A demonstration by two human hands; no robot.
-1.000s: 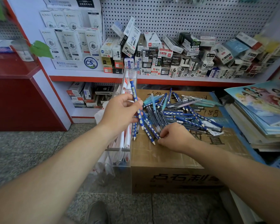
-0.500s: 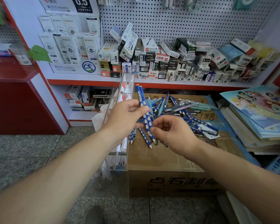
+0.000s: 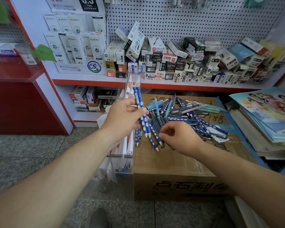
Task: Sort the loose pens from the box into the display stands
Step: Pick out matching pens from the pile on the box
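Blue white-dotted pens (image 3: 142,112) stood pinched in the left hand (image 3: 122,119) fingers; the right hand (image 3: 179,137), fingers curled, grip unclear, had withdrawn below them.

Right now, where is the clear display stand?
In the head view, the clear display stand stands just left of the cardboard box, behind the left hand, which grips blue pens.

Both bare arms reach forward, one from each bottom corner. The left hand (image 3: 125,120) is a bit higher, and we see its back. It grips a few blue pens (image 3: 141,109) between its thumb and fingers. The right hand (image 3: 179,137) is just beside it and lower, with its fingers curled in and its thumb near the fingertips. I cannot tell if it pinches anything.
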